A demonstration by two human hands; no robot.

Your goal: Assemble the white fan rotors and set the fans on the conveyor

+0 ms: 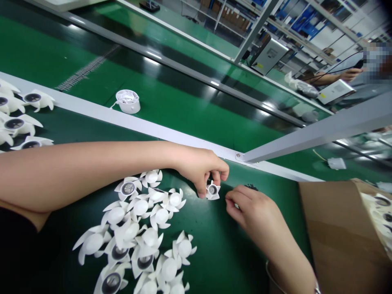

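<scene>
My left hand (pixel 208 169) reaches across the green table and grips a small white fan impeller (pixel 212 190) by its blades, its round hub opening facing up toward me. Close by on the right, my right hand (pixel 248 204) is closed with thumb and forefinger pinched together; whatever lies between those fingertips is too small to make out. Just behind the right hand lies a little cluster of small black parts (pixel 251 187). To the left of both hands spreads a loose pile of white impellers (pixel 141 207), some hub-up and some turned over.
More impellers (pixel 18 124) sit at the far left. A cardboard box (pixel 327 237) holding white parts stands on the right. Beyond the white rail, a green conveyor (pixel 183 110) carries a round white housing (pixel 128 102). A slanted metal post (pixel 306 132) rises at right; another person works across.
</scene>
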